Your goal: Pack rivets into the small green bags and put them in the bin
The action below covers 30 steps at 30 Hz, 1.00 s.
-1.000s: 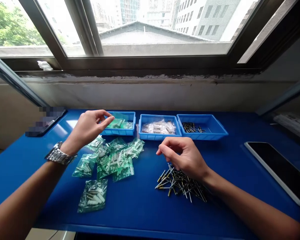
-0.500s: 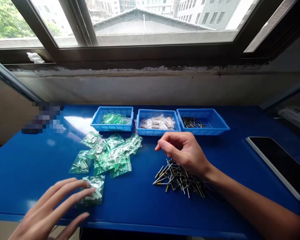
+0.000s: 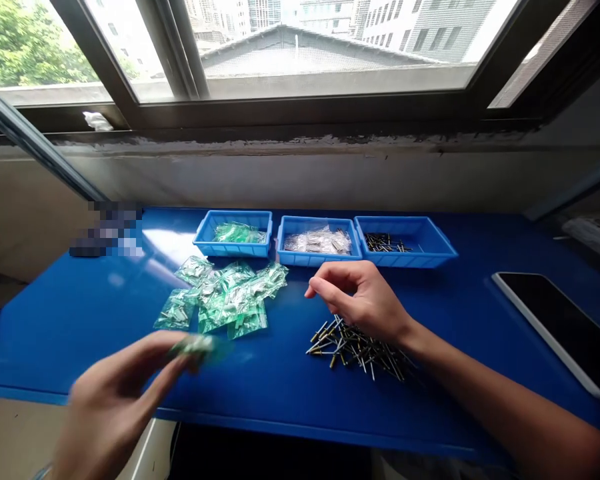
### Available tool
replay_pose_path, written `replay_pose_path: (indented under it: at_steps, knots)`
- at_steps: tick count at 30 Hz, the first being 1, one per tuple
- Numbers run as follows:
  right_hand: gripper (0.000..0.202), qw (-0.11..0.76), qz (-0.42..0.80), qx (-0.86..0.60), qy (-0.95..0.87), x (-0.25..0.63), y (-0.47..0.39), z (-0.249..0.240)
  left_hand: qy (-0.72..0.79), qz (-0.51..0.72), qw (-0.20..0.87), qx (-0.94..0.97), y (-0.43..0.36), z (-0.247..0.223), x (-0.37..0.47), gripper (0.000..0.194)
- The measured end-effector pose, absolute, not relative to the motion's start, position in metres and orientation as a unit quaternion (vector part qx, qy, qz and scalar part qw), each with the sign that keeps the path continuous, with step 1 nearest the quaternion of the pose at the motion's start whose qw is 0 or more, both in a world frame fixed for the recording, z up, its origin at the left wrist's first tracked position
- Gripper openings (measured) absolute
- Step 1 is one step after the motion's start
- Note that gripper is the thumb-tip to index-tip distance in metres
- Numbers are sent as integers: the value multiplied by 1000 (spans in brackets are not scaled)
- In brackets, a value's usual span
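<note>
My left hand (image 3: 111, 393) pinches a small green plastic packet (image 3: 203, 347) between thumb and fingers, lifted above the table's near left part; motion blurs both. Beyond it lies a heap of similar green packets (image 3: 233, 297) with white and metallic pieces inside. My right hand (image 3: 364, 297) hovers with thumb and forefinger pinched together and the other fingers curled. Whether anything small sits in that pinch I cannot make out. Under and in front of it is a loose pile of pop rivets (image 3: 347, 350), with silver pins and dark and brass-coloured parts, partly covered by the hand and wrist.
Three blue bins stand along the back: the left bin (image 3: 233, 251) holds green packets, the middle bin (image 3: 320, 259) clear packets, the right bin (image 3: 430, 257) dark rivets. A phone (image 3: 555, 327) lies at the right of the blue table (image 3: 270, 400). A window is behind.
My left hand has closed on the single nearest packet and raised it off the table. The right hand has kept its pinched pose over the rivets. The view has shifted slightly.
</note>
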State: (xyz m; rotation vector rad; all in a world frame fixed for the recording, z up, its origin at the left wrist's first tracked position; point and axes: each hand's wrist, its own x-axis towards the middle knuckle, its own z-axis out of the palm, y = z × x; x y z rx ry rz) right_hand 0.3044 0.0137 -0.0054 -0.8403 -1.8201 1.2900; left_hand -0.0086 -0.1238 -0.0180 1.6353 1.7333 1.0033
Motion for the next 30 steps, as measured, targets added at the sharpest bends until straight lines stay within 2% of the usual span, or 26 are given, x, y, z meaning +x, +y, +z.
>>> replay_pose_path:
  at_steps: [5,9,16,21,30]
  knots:
    - [26,343,480,-340,-732,302,14,-7,533,425,499,534,-52,0,50,28]
    - [23,359,441,-367,-736,304,17,-10,437,442,570,537,-22,3,81,27]
    - [20,449,385,-410,-694,308,20,-13,411,411,555,596,14,13,91,24]
    - [20,450,387,-429,-681,307,22,-14,414,393,493,656,28,11,87,24]
    - [18,459,430,-406,-663,307,20,-17,427,391,483,657,17,-3,84,23]
